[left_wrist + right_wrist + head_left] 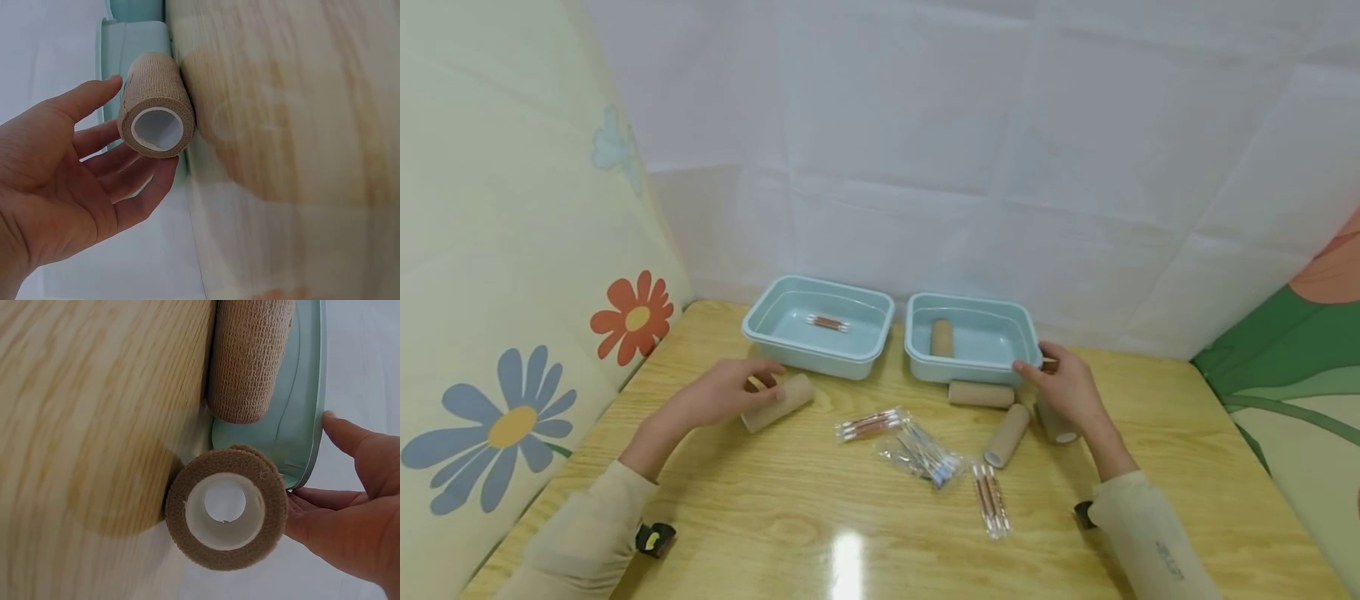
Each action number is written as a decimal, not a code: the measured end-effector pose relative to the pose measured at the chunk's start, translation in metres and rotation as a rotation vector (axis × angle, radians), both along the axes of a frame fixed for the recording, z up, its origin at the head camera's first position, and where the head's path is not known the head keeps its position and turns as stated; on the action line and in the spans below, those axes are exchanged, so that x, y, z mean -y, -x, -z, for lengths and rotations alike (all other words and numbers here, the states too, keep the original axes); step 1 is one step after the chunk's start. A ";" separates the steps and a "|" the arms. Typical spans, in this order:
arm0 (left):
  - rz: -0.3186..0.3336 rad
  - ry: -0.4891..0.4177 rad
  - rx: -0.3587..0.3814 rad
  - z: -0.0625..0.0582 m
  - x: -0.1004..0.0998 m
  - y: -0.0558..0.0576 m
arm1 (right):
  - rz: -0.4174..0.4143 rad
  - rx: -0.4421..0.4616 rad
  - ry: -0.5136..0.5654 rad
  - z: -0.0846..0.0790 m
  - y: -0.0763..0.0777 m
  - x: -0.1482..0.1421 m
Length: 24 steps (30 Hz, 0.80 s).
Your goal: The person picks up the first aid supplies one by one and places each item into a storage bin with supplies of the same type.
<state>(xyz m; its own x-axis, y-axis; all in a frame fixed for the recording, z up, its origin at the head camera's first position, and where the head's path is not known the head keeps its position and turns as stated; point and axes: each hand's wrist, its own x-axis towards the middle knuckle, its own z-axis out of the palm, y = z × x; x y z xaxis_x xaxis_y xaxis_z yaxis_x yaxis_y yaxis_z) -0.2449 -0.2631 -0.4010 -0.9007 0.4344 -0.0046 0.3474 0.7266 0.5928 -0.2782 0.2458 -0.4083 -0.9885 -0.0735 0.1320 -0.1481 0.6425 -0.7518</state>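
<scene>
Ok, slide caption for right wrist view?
Right grip on the corner of a teal tray, a tan roll in the foreground, a second roll beside the tray.

Pale blue on both trays (805,360), smooth and even! Tan across the rolls (253,362), a fine ribbed weave all over, white at the cores (253,515). Honey-yellow counter (760,517), streaked with darker wood grain. Reddish-brown middles and white tips in the clear swab packets (992,500); a blue flash in the middle bundle (928,454). White back sheet (887,125); cream side sheet (482,208), carrying a slate-blue flower (512,427) and an orange-red flower (637,318), both yellow-centred. Beige sleeves (583,517), too!
</scene>
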 end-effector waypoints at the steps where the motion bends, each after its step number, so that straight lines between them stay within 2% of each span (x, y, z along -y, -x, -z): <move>1: 0.002 0.012 0.004 0.000 -0.001 0.000 | -0.001 0.000 -0.001 0.000 0.000 0.000; 6: 0.018 0.040 0.015 0.000 -0.004 0.000 | -0.002 -0.001 -0.004 0.000 0.001 0.001; 14: 0.107 0.010 0.001 0.004 -0.005 0.001 | 0.004 0.001 0.009 0.004 -0.002 0.000; 24: 0.071 0.012 0.031 -0.001 -0.006 0.000 | -0.008 -0.015 0.028 0.004 0.002 0.000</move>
